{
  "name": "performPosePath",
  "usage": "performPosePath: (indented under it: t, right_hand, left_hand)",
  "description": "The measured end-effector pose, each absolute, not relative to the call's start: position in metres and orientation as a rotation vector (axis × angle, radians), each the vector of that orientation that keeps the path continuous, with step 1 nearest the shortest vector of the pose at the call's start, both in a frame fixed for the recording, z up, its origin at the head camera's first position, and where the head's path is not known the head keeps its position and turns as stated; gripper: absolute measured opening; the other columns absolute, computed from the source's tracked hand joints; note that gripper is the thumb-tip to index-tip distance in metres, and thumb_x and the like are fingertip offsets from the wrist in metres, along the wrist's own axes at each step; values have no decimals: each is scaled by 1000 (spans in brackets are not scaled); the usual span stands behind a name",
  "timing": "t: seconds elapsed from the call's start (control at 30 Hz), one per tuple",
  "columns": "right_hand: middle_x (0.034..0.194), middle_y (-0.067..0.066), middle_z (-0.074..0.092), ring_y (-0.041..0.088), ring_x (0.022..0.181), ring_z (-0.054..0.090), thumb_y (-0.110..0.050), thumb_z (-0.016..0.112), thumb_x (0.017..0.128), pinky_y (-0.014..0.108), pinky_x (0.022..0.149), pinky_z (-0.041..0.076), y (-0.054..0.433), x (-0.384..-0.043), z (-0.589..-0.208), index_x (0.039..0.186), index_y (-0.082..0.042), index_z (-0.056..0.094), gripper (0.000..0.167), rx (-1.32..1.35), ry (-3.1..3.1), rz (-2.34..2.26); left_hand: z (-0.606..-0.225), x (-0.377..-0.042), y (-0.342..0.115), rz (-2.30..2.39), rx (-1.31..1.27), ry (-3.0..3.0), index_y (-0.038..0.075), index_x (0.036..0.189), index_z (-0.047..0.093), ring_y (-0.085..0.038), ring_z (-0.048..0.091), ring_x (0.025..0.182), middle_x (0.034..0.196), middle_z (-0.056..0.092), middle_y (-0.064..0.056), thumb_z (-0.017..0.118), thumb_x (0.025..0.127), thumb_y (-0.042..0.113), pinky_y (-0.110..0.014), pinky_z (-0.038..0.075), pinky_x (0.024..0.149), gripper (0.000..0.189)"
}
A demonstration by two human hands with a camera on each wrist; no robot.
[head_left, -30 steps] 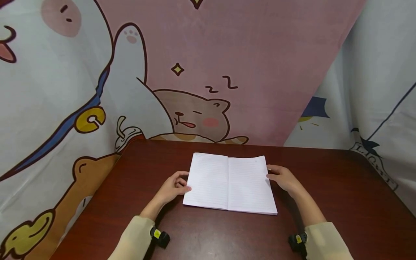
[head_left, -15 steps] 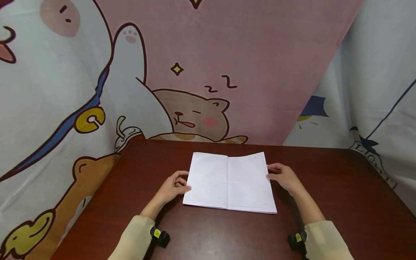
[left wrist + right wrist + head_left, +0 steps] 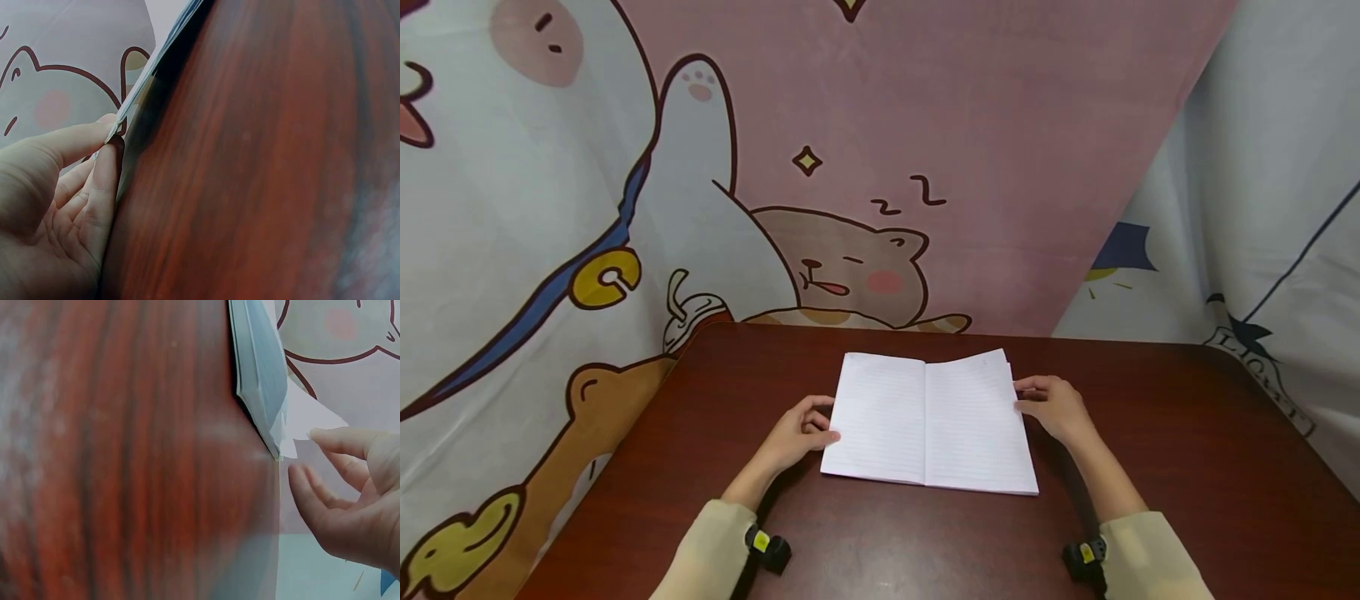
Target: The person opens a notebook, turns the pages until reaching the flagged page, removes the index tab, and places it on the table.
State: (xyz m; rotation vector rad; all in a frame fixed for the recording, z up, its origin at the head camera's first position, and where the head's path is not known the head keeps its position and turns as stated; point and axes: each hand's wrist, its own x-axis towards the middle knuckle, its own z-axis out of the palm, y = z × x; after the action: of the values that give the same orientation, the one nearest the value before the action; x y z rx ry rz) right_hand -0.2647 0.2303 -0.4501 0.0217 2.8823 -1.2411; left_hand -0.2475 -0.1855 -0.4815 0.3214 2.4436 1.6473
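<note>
An open notebook (image 3: 880, 421) with lined white pages lies on the dark red-brown table (image 3: 880, 542). My left hand (image 3: 793, 433) pinches its left edge; the left wrist view shows the thumb (image 3: 87, 140) on top and a finger beneath. On the other side, my right hand (image 3: 1057, 408) is at the right edge. There the top corner of a right-hand page (image 3: 995, 360) stands raised, offset from the sheets below. In the right wrist view the thumb (image 3: 331, 439) meets this loose page (image 3: 312, 412), while the other fingers curve below with a gap between.
A cloth with cartoon animals (image 3: 865, 267) hangs behind the table, and a pale curtain (image 3: 1285, 208) falls at the right. Each wrist wears a small black camera, the left one (image 3: 771, 550) and the right one (image 3: 1081, 560).
The upper right corner of the right-hand page has risen and shifted left, uncovering the sheet beneath. My right hand has moved very slightly left; the left hand keeps its hold.
</note>
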Motion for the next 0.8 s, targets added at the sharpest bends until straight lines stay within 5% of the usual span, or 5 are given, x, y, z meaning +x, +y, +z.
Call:
performPosePath:
  t: [0.23, 0.47, 0.8]
  right_hand:
    - [124, 33, 60, 28, 94, 70, -2, 67, 92, 40, 80, 61, 229, -264, -449, 127, 8, 59, 37, -15, 2740, -1447]
    - [121, 32, 62, 25, 98, 69, 0, 65, 93, 41, 79, 61, 227, -263, -448, 131, 9, 56, 40, -83, 2686, -1551]
    - [137, 29, 55, 34, 115, 63, -19, 62, 99, 49, 88, 58, 228, -259, -443, 145, -5, 48, 50, -240, 2581, -1584]
  left_hand:
    - [-483, -248, -184, 1642, 332, 2450, -3, 140, 47, -11, 57, 74, 97, 63, -15, 73, 90, 11, -21, 52, 67, 59]
    - [-481, -247, -185, 1649, 315, 2442, 0, 140, 48, -11, 57, 74, 96, 63, -15, 75, 89, 11, -20, 53, 69, 58]
    - [-484, -248, -185, 1647, 277, 2444, 2, 139, 50, -9, 58, 73, 95, 62, -12, 75, 88, 11, -21, 54, 70, 57]
